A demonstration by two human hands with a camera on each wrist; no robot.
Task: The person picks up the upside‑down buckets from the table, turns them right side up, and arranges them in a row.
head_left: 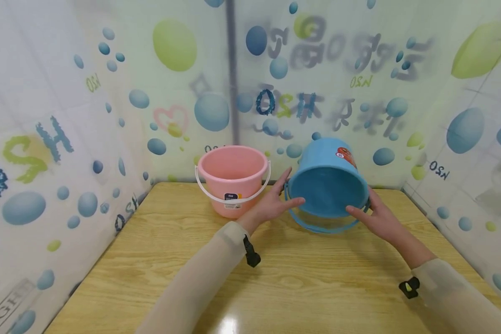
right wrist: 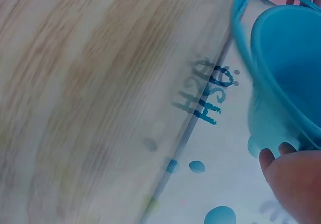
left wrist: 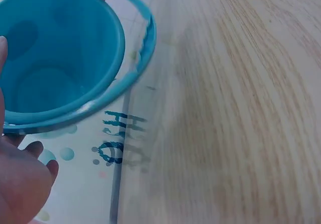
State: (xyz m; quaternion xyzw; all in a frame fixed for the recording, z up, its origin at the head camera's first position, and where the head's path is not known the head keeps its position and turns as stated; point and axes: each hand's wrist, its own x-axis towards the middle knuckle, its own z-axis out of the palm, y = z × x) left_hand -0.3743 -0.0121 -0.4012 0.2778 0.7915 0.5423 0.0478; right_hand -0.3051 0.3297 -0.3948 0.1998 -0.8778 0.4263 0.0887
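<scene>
A blue bucket (head_left: 325,192) is held up between my two hands, tipped so its mouth faces me. Its blue handle (head_left: 319,229) hangs below the rim. My left hand (head_left: 272,204) grips the left side, thumb at the mouth and fingers outside. On the opposite side my right hand (head_left: 380,217) holds the rim, its thumb in front and the other fingers mostly hidden behind. In the left wrist view, the bucket (left wrist: 55,58) shows its hollow inside. The right wrist view has the right hand (right wrist: 298,181) against the bucket's outer wall.
A pink bucket (head_left: 217,188) with a white handle (head_left: 234,201) stands upright to the left, close behind my left hand. The wooden table (head_left: 300,287) lies beneath both. Patterned curtains (head_left: 175,93) with blue and green dots enclose the back and sides.
</scene>
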